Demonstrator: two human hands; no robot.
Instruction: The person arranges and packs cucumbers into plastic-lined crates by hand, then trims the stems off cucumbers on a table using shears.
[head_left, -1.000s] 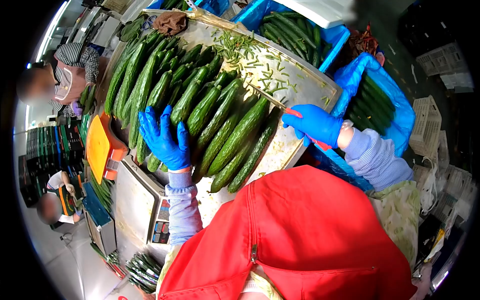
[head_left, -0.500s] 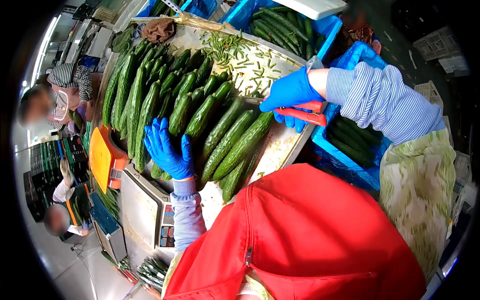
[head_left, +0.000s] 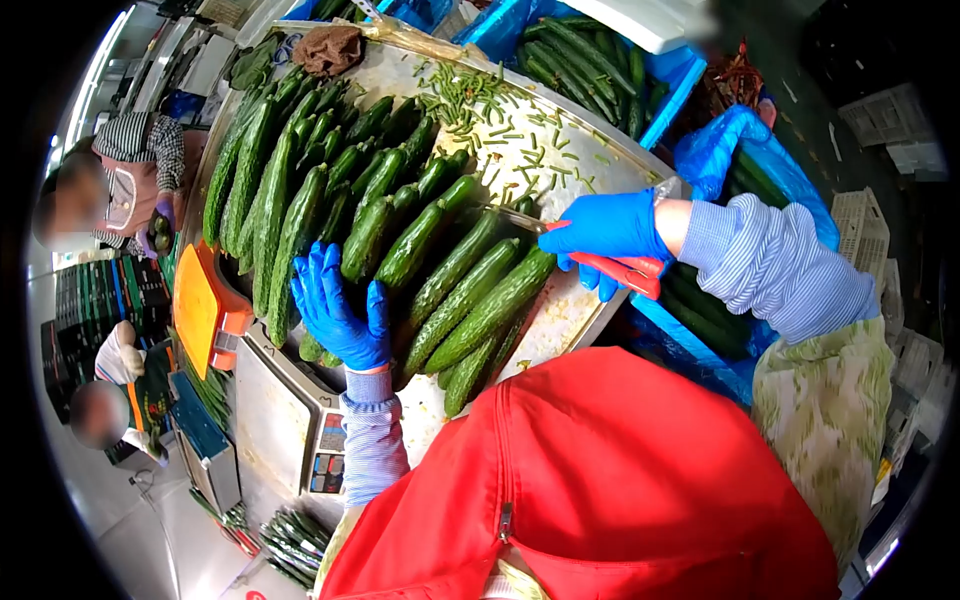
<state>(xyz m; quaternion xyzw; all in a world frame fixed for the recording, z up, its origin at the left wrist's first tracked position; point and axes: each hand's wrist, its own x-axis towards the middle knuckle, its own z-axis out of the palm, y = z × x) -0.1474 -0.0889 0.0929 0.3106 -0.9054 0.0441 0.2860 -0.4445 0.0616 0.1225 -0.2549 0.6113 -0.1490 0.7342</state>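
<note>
Many long green cucumbers lie side by side in a heap on a metal tray. My left hand, in a blue glove, rests on the near part of the heap with its fingers spread. My right hand, also gloved in blue, is closed around a pair of red-handled shears. The front of the shears is at the stem end of the rightmost cucumbers; the glove mostly hides the blades. Short cut stem pieces are scattered over the tray's far side.
Blue-lined crates of cucumbers stand beyond the tray and at its right. A weighing scale and an orange pan are at the left. A brown cloth lies at the far corner. Two people work at the left.
My right hand with the shears has moved a little down and right in the view. My left hand stays spread on the cucumbers. The view has shifted slightly.
</note>
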